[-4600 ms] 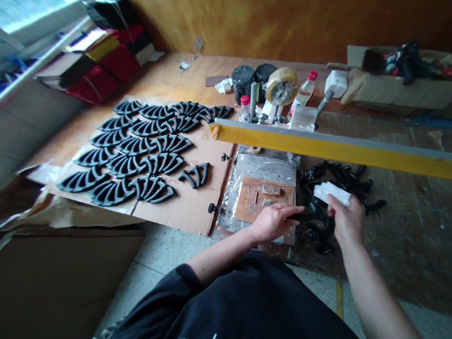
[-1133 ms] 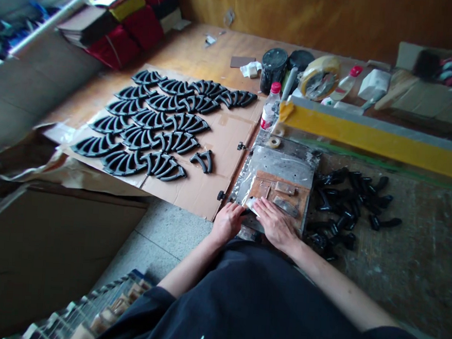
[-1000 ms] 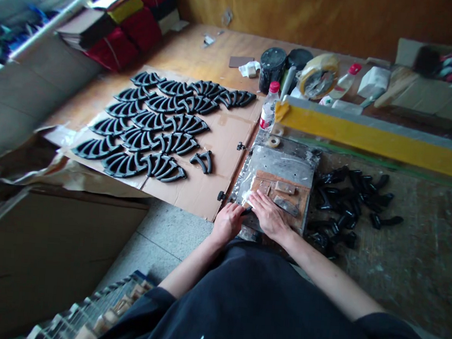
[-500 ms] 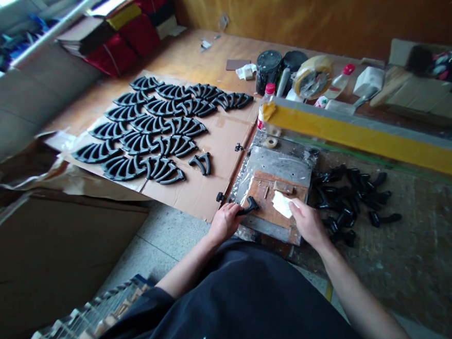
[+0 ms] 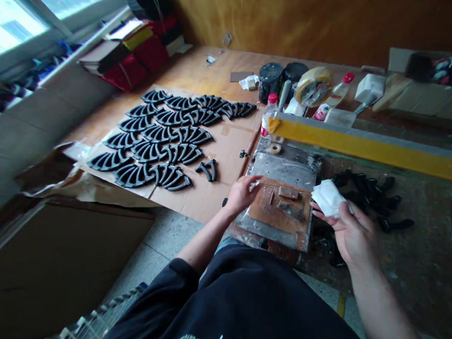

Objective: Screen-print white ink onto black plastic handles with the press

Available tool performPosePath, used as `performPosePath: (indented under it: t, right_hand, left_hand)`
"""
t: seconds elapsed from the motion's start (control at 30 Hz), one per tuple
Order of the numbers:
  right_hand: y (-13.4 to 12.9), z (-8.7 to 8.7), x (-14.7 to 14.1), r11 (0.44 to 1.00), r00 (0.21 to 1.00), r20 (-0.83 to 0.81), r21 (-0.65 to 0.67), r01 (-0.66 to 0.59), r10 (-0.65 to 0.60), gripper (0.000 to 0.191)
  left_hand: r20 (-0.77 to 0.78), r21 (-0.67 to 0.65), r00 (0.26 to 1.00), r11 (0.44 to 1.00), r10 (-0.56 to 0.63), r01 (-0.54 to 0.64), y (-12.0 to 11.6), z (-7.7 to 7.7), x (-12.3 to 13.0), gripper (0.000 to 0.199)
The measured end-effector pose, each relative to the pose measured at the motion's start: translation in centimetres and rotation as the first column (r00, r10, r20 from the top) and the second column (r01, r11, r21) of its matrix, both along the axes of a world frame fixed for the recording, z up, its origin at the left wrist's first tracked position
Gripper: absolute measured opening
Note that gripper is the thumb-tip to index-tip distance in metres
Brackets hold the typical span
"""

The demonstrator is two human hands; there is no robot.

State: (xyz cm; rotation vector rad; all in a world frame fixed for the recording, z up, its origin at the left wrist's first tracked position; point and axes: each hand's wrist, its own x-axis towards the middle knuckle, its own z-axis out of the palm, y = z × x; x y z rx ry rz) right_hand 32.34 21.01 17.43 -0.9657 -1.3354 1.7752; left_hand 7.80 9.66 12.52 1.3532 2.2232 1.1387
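Observation:
My right hand point(image 5: 355, 230) grips a folded white cloth or paper wad point(image 5: 329, 197), lifted beside the right edge of the work board. Over the left edge of that board, my left hand point(image 5: 243, 194) is bent with thumb and fingers close together. A small pale spot shows at its fingertips, too small to name. The brown wooden board point(image 5: 263, 218) lies on a grey metal plate point(image 5: 284, 166) and carries a small wooden block point(image 5: 288, 192). Behind my right hand lies a heap of glossy black curved handles point(image 5: 364, 189), partly covered by the hand and cloth.
Rows of black curved handles point(image 5: 147, 133) lie on a cardboard sheet point(image 5: 230, 144) at left. Behind the plate are a tape roll point(image 5: 275, 148), a red-capped bottle point(image 5: 269, 113), dark tubs point(image 5: 270, 82) and a yellow-taped bar point(image 5: 367, 143). Red bundles point(image 5: 128, 72) stand by the window.
The black handle has left my left hand's visible grip, and that hand has risen slightly. My right hand has moved right and up, lifting the white wad off the board. The view has shifted.

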Motion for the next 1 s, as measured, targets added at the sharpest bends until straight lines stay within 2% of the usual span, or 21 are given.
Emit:
performPosePath:
  t: [0.03,0.07,0.1,0.13,0.2,0.27,0.33,0.4,0.43,0.47,0.53,0.57,0.63,0.67,0.73,0.8,0.87,0.93,1.0]
  right_hand:
    - [-0.1,-0.4,0.0,1.0,1.0,0.004,-0.026,0.005,-0.005,0.028]
    - [-0.3,-0.9,-0.1,0.998,1.0,0.009,-0.056,0.013,-0.012,0.029]
    - [-0.5,-1.3,-0.2,0.996,1.0,0.014,-0.087,0.02,-0.019,0.029]
    - [-0.7,-1.8,-0.4,0.993,1.0,0.016,-0.117,0.025,-0.023,0.03]
    - [-1.0,-2.5,-0.9,0.987,0.999,0.022,-0.156,0.029,-0.026,0.032]
    - [-1.3,-3.0,-1.6,0.986,0.999,0.041,-0.162,0.023,-0.017,0.033]
    - [-1.4,-3.5,-2.2,0.99,0.997,0.071,-0.141,0.017,-0.007,0.035]
    - [-1.4,-4.1,-2.7,0.993,0.995,0.103,-0.116,0.011,0.001,0.037]
    - [-1.4,-4.5,-2.9,0.995,0.993,0.121,-0.097,0.008,0.004,0.039]
    - [-1.4,-4.9,-3.0,0.998,0.99,0.144,-0.068,0.005,0.005,0.041]
    - [-1.4,-5.7,-3.3,0.999,0.977,0.211,0.029,-0.028,0.021,0.044]
    - [-1.5,-6.0,-3.5,0.994,0.966,0.257,0.093,-0.06,0.034,0.044]
    - [-1.9,-6.3,-4.0,0.964,0.929,0.364,0.215,-0.153,0.066,0.042]
    - [-2.1,-6.5,-4.3,0.939,0.907,0.414,0.274,-0.209,0.081,0.04]
    - [-2.8,-6.8,-5.1,0.854,0.873,0.477,0.41,-0.322,0.1,0.037]
    - [-3.4,-7.4,-6.1,0.705,0.857,0.497,0.559,-0.437,0.137,0.036]
    - [-4.1,-8.4,-7.0,0.519,0.822,0.533,0.654,-0.55,0.199,0.04]
    - [-4.5,-9.4,-7.4,0.351,0.754,0.607,0.669,-0.655,0.25,0.045]
    - [-4.9,-10.2,-7.3,0.239,0.69,0.676,0.648,-0.724,0.257,0.05]
  left_hand:
    - [-0.074,-0.075,0.983,0.982,0.166,-0.171,-0.5,-1.2,-2.4,0.028]
    - [-0.167,-0.149,0.937,0.932,0.305,-0.33,-1.2,-2.5,-4.7,0.03]
    - [-0.269,-0.223,0.874,0.856,0.405,-0.466,-1.8,-3.8,-6.9,0.034]
    - [-0.35,-0.299,0.818,0.773,0.457,-0.56,-2.4,-4.9,-8.8,0.039]
    - [-0.413,-0.377,0.767,0.675,0.49,-0.635,-3.2,-6.6,-11.5,0.041]
    - [-0.407,-0.403,0.766,0.655,0.497,-0.639,-3.5,-7.4,-12.8,0.038]
    - [-0.387,-0.401,0.769,0.658,0.509,-0.637,-3.4,-7.3,-13.0,0.034]
    - [-0.372,-0.388,0.764,0.66,0.527,-0.644,-3.5,-6.7,-12.0,0.033]
    - [-0.358,-0.375,0.774,0.678,0.523,-0.632,-3.7,-6.4,-11.1,0.032]
    - [-0.33,-0.355,0.803,0.723,0.496,-0.593,-4.2,-6.0,-9.9,0.031]
    - [-0.249,-0.293,0.9,0.858,0.357,-0.421,-5.5,-5.4,-6.4,0.026]
    - [-0.208,-0.249,0.949,0.925,0.237,-0.286,-6.3,-5.2,-4.4,0.023]
    - [-0.2,-0.204,0.979,0.977,0.027,-0.069,-7.9,-4.8,-0.3,0.019]
    - [-0.226,-0.215,0.973,0.977,-0.055,0.006,-8.5,-4.6,1.6,0.017]
    - [-0.28,-0.264,0.949,0.962,-0.144,0.068,-9.3,-4.3,4.2,0.015]
    - [-0.309,-0.309,0.934,0.948,-0.179,0.079,-9.5,-4.1,5.4,0.015]
    - [-0.317,-0.329,0.927,0.94,-0.199,0.089,-9.4,-4.0,5.5,0.016]
    - [-0.323,-0.341,0.922,0.935,-0.215,0.099,-9.3,-4.0,5.2,0.016]
    - [-0.326,-0.345,0.921,0.934,-0.214,0.095,-9.2,-4.2,4.9,0.016]
